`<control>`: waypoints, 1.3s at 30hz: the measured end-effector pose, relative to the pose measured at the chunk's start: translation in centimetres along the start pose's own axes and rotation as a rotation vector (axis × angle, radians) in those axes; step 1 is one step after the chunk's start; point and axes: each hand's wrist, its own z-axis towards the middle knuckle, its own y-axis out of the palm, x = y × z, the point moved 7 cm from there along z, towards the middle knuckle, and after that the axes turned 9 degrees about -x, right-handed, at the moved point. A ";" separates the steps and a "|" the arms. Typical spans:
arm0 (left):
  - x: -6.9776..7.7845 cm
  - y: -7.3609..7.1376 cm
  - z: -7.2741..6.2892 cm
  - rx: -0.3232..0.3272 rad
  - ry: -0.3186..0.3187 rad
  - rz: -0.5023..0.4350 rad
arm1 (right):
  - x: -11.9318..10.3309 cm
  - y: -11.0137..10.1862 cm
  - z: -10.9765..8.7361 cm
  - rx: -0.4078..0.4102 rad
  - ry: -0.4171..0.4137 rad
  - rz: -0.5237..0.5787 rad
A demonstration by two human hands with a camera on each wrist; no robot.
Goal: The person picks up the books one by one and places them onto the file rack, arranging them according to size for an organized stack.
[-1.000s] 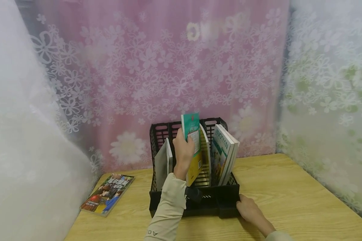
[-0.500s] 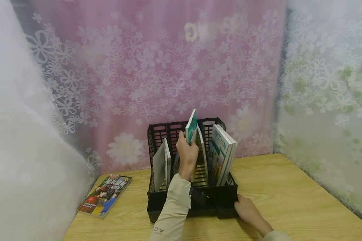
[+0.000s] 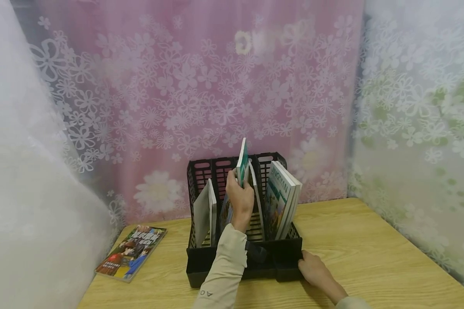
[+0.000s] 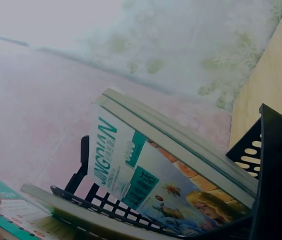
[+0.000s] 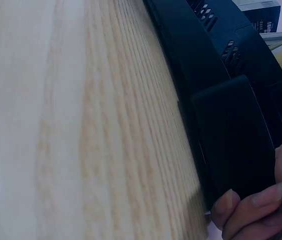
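Observation:
A black book rack [image 3: 288, 261] with slatted compartments stands on the table. My left hand [image 3: 240, 199] reaches over its front and pinches a green-covered book [image 3: 243, 161], held upright and nearly edge-on above the middle compartment. In the left wrist view, fingertips press on that book's green and white cover. Just right of it a white-edged book [image 3: 256, 193] leans in the rack. My right hand [image 3: 315, 271] grips the rack's front right corner, its fingers curled at the edge in the right wrist view. The lower part of the green book is hidden behind my left hand.
Thick books marked JINGDIAN [image 3: 281, 197] lean in the right compartment. Grey and white books [image 3: 203, 216] stand in the left one. A comic-style magazine [image 3: 131, 253] lies flat on the wooden table [image 3: 355, 240], left of the rack. Floral curtains [image 3: 232, 86] hang behind.
My left hand has turned the green book from showing its cover to nearly edge-on. My right hand keeps its grip on the rack's corner. The head view has shifted slightly.

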 end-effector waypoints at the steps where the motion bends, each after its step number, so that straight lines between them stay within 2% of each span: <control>1: 0.0 0.2 -0.1 -0.003 0.002 0.005 | -0.1 0.0 0.0 0.005 0.000 0.000; 8: 0.3 2.1 -0.6 -0.042 0.053 0.004 | -0.2 0.0 -0.3 0.019 0.022 0.049; 13: 0.3 4.0 -1.2 -0.080 0.029 0.002 | 0.0 0.1 -0.3 0.034 0.024 0.055; 18: 0.1 5.3 -2.0 -0.099 0.063 0.066 | -0.1 0.4 -0.4 0.030 0.017 0.073; 21: 0.3 5.5 -2.4 -0.091 0.090 0.108 | -0.1 0.3 -0.4 0.042 0.023 0.071; 25: 0.5 5.6 -2.6 -0.073 0.099 0.110 | 0.0 0.2 -0.5 0.050 0.027 0.074; 31: -0.4 4.8 -2.7 0.010 -0.005 -0.005 | 0.1 0.3 -0.5 0.040 0.030 0.072; 33: -0.7 4.6 -2.7 0.019 -0.029 -0.017 | 0.2 0.3 -0.5 0.037 0.046 0.089; 35: -0.8 4.6 -2.8 -0.001 -0.022 -0.008 | 0.2 0.2 -0.6 0.043 0.051 0.082; 39: -0.8 4.7 -2.9 -0.073 0.039 0.062 | -0.1 -0.1 -0.5 0.061 0.025 0.025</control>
